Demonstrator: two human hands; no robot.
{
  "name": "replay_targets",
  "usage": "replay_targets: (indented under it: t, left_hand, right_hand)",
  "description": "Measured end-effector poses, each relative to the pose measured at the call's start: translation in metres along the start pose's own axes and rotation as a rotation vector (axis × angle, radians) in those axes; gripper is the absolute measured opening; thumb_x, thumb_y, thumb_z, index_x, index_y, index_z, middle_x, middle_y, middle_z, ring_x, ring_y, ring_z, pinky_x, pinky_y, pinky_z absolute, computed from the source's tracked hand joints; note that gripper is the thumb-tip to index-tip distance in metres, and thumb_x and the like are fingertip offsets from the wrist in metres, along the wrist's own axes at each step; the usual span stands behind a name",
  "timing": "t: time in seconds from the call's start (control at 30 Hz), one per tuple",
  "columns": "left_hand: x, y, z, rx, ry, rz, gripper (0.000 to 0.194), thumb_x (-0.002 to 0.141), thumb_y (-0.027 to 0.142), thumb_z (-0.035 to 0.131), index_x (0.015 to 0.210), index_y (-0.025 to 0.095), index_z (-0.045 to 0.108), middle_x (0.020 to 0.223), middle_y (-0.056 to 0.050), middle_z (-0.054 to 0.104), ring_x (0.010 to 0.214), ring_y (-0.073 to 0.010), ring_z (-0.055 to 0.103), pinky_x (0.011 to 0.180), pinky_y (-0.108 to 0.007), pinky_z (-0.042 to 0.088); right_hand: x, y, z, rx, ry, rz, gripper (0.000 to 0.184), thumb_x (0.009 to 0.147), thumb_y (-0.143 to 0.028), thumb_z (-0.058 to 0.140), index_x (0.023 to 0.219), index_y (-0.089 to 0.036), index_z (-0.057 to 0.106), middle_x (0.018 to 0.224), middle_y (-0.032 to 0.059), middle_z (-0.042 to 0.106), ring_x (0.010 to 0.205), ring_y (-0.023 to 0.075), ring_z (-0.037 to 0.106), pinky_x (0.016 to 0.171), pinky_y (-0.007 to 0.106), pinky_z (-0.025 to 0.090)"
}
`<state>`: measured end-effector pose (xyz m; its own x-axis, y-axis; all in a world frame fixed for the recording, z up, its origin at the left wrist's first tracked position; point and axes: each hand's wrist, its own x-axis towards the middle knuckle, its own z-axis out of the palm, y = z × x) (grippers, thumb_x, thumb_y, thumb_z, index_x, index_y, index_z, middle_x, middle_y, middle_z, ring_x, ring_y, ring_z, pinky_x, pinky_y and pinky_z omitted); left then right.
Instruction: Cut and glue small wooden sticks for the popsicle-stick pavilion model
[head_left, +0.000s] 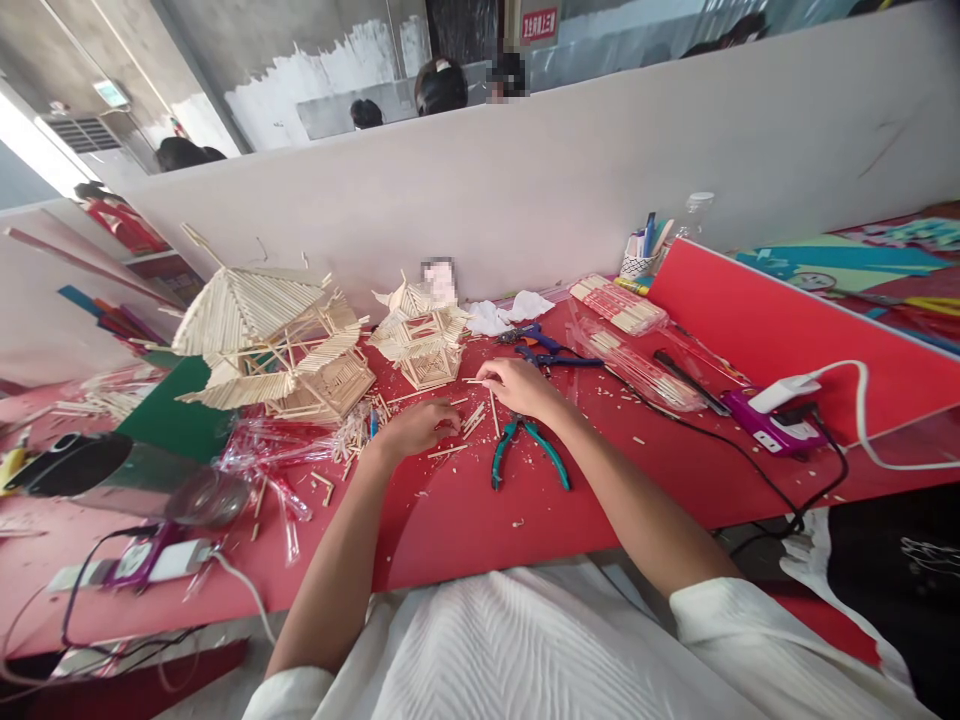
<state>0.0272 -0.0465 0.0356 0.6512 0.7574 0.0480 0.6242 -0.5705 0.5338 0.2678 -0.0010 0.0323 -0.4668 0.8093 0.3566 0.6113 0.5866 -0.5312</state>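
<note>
My left hand (415, 428) rests on the red table (465, 520), its fingers curled over loose wooden sticks (472, 420). My right hand (517, 385) lies palm down just beyond, fingers bent and pinched at a thin stick near the small stick pagoda (421, 345). Teal-handled pliers (525, 450) lie under my right wrist. A larger stick pagoda (274, 345) stands to the left on a green board (169, 420).
Blue-handled scissors (547, 348), packs of sticks (619, 305) and a purple glue gun (772, 425) with cables lie to the right. A pen cup (639, 258) stands at the white partition. Crumpled plastic wrap (270, 450), a second glue gun (142, 560) and a dark bottle lie left.
</note>
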Motion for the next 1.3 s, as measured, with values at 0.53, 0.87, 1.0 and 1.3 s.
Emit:
replay_targets:
  t: [0.53,0.87,1.0,1.3]
  left_hand:
    - [-0.043,-0.019,-0.043,0.394,0.054,-0.578,0.022,0.084,0.017,0.049,0.102,0.023,0.061,0.087,-0.007,0.071,0.080,-0.0230,0.065,0.070,-0.030,0.042]
    - [-0.028,0.012,-0.039,0.074,-0.211,-0.281,0.019,0.085,0.027,0.060,0.099,0.022,0.071,0.091,-0.003,0.070,0.084,-0.0192,0.062,0.074,-0.026,0.043]
    - [-0.015,0.025,-0.024,-0.078,-0.308,-0.149,0.025,0.082,0.023,0.066,0.106,0.026,0.074,0.098,-0.004,0.072,0.093,-0.0208,0.063,0.084,-0.029,0.044]
    - [-0.015,0.017,-0.017,-0.005,-0.330,-0.094,0.017,0.084,0.016,0.062,0.086,0.026,0.076,0.092,-0.001,0.073,0.084,-0.0169,0.065,0.074,-0.025,0.042]
  right_hand:
    - [0.001,0.002,-0.001,0.023,0.009,0.007,0.017,0.092,-0.014,0.062,0.095,-0.023,0.075,0.095,0.0064,0.076,0.085,0.0229,0.068,0.076,0.032,0.045]
    - [-0.001,0.002,-0.001,-0.062,-0.045,0.007,0.018,0.096,-0.016,0.056,0.099,-0.021,0.073,0.102,0.0063,0.076,0.091,0.0208,0.068,0.076,0.029,0.045]
    - [0.000,0.003,0.001,-0.086,-0.065,0.013,0.017,0.097,-0.018,0.056,0.101,-0.022,0.072,0.104,0.0056,0.076,0.093,0.0206,0.068,0.078,0.029,0.045]
    - [0.000,0.004,0.001,-0.099,-0.087,0.003,0.016,0.097,-0.019,0.057,0.102,-0.022,0.072,0.104,0.0064,0.076,0.094,0.0200,0.068,0.078,0.028,0.044]
